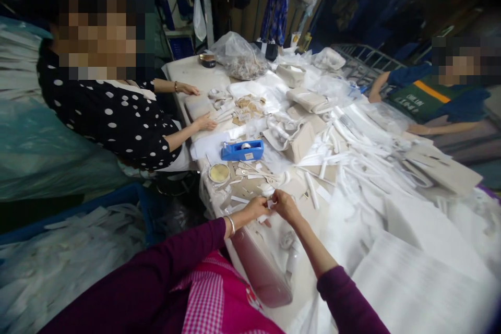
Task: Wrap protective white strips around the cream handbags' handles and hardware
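My left hand (255, 209) and my right hand (286, 207) meet fingertip to fingertip above the near side of the table. Both are closed in a pinch on a small white piece (270, 203), too small to tell its kind. Below them a beige handbag (263, 269) lies on its side against the table's near edge, with white wrapping (288, 242) beside it. Just beyond my hands are thin beige straps (256, 171) and metal fittings. A round tin (219, 173) with yellowish contents and a blue tape dispenser (242, 150) stand farther off.
White foam sheets (422, 266) cover the table's right side. Several beige bags (301, 141) and a clear plastic bag (243, 57) lie farther back. A co-worker in polka dots (113, 120) works at left, another person (425, 96) at right. A blue bin (146, 214) holds white scraps.
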The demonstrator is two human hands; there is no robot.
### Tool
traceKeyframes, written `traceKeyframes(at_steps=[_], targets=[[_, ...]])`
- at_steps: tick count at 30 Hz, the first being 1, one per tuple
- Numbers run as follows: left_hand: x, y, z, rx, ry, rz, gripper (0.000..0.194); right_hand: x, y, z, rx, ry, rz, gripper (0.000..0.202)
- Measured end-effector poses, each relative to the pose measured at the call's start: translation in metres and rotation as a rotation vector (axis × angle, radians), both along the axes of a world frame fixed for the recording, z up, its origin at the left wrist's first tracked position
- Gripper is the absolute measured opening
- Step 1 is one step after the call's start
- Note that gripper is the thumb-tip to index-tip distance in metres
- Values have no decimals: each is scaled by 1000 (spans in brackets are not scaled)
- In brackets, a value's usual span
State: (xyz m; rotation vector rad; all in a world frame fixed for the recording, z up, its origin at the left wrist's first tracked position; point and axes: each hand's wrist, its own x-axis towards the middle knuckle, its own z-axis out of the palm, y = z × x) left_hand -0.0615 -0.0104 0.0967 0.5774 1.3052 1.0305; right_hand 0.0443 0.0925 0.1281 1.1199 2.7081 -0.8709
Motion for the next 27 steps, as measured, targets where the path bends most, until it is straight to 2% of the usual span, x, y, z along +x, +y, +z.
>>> traceKeyframes(at_steps=[4,8,12,15,19,23,27], targets=[[-1,1,-2,-20,19,3,21,-12,17,-1,-91,-105,41,31],[-1,1,-2,-24,0,-2,21,-26,29,1,-153,-243,98,17],[-1,2,-4,-32,-28,-6,18,-36,31,5,-160,-327,137,13],[-1,2,-8,-40,-25,4,19,-34,21,11,-53,-310,143,13],[0,4,-15,-60,2,29,23,-14,-2,16,129,-184,181,8],[2,6,-21,-68,22,34,31,13,-20,8,360,56,296,14],[1,5,-21,-64,31,12,27,32,-29,1,402,215,364,21]])
